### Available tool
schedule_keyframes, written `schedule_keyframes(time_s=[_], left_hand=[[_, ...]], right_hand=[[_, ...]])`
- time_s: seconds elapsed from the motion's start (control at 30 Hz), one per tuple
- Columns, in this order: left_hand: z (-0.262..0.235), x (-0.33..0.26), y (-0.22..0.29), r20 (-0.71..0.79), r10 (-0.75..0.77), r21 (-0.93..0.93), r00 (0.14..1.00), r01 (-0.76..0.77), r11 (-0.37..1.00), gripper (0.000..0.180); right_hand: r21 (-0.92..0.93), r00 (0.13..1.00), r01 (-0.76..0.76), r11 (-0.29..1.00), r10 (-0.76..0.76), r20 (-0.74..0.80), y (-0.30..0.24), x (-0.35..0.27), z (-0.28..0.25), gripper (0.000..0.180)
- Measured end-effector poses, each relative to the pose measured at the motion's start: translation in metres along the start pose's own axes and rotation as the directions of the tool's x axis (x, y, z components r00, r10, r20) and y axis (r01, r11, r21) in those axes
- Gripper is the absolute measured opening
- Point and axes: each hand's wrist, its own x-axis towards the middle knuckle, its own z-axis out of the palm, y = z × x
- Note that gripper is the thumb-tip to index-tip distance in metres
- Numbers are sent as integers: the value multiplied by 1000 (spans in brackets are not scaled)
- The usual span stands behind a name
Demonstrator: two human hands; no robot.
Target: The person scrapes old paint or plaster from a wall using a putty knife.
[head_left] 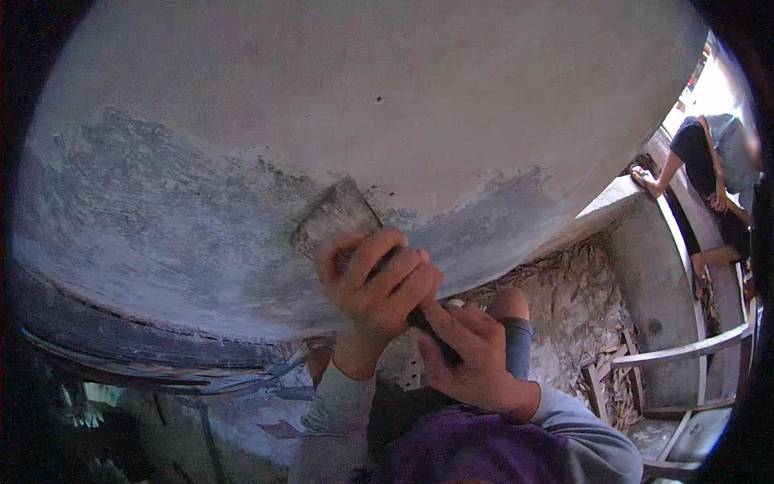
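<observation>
With both hands I hold a wide-bladed scraper [339, 216], its flat worn blade tilted up and left against a large curved wall [451, 97]. My left hand [367, 282] is wrapped round the scraper just below the blade. Lower down and to the right, my right hand [476, 355] grips the dark handle, part of which shows between the two hands. Pale smooth coating covers the upper wall. A rough blue-grey patch [153, 194] spreads across its left and lower part, with ragged edges around the blade. Whether the blade touches the wall all along its edge, I cannot tell.
Beneath the wall at right, the ground [564, 315] is littered with brown flakes and scraps. Curved pale strips [685, 351] and wooden pieces stand beyond it. Another person [709, 161] bends at the far right. A dark ledge [153, 339] runs along the lower left.
</observation>
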Motion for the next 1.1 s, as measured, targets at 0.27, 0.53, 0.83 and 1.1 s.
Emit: schedule_keyframes(time_s=[0.27,0.53,0.83,1.1], left_hand=[[-7,11,3,33,-18,5,999,18,1000,14],[0,6,2,28,-6,-18,1000,7,1000,12],[-2,-8,-5,-46,44,75,998,-41,996,10],[0,-22,-9,-53,40,61,998,-37,997,10]], right_hand=[[32,998,29,999,-27,-49,-1,3,1,47],[15,998,-43,999,42,44,-2,-1,-6,48],[105,992,87,991,-77,-99,16,-10,24,46],[81,994,43,996,-35,-101,17,-17,35,54]])
